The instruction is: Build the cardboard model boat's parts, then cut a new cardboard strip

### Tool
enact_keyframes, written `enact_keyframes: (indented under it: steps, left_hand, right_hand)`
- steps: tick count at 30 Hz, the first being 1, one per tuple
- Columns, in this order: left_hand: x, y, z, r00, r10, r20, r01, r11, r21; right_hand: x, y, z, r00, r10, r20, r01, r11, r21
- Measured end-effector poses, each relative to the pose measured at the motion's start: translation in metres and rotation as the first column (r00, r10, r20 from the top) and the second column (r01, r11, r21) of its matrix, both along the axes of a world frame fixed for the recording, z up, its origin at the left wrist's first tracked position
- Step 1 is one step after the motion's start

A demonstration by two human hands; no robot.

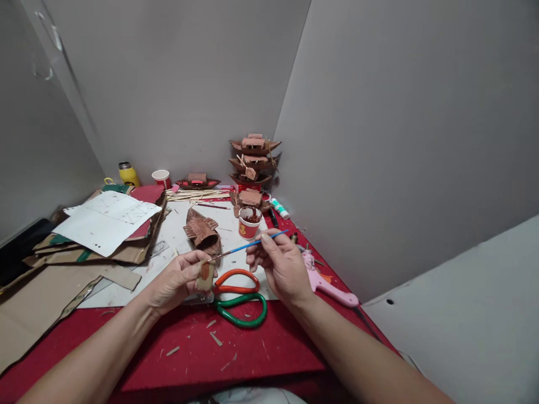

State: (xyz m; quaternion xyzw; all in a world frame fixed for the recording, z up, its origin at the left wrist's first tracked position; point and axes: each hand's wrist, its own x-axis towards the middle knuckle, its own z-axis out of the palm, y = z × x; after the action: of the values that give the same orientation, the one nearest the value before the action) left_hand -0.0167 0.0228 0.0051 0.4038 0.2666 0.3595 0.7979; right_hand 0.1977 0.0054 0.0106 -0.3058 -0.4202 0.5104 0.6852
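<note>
1. Head view: nearest, pale scraps (216,339) litter the red cloth (189,359).
2. Scissors (236,290) lie just beyond, one handle loop orange, the other green, at the near edge of the white sheet (229,238).
3. Above the sheet, the left hand (181,280) pinches a small card (205,276), marked with a brown patch, between thumb and fingers.
4. The right hand (282,266) grips a blue brush (242,248) between thumb and fingers. Its tip points at the card's upper edge; it seems to touch, but the tip is too small to be sure.
5. Right of that hand lies a pink tool (337,293); at far left, cardboard (37,314).
6. Beyond the hands, a brown boat (202,227) sits on the sheet, left of a brown-smeared cup (249,229).
7. Farther back lie thin sticks (196,195).
8. Near the wall stand stacked boats (254,143) and a yellow bottle (128,176).
</note>
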Motion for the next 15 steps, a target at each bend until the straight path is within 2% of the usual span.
enact_keyframes:
  steps: [5, 12, 15]
  left_hand:
    - [-0.0020, 0.0017, 0.0004, 1.000, 0.012, -0.005, -0.012, 1.000, 0.005]
    - [-0.0034, 0.0024, 0.0005, 0.999, 0.042, -0.001, -0.042, 0.999, 0.024]
    - [-0.0033, 0.0025, -0.0006, 1.000, 0.030, 0.005, -0.030, 0.999, 0.013]
  right_hand:
    - [0.0033, 0.0025, 0.0014, 1.000, -0.025, -0.008, 0.025, 1.000, -0.008]
    - [0.0014, -0.0001, 0.0010, 0.999, 0.052, 0.011, -0.052, 0.998, -0.028]
    - [0.0003, 0.0006, -0.0004, 0.999, 0.046, -0.005, -0.046, 0.999, -0.011]
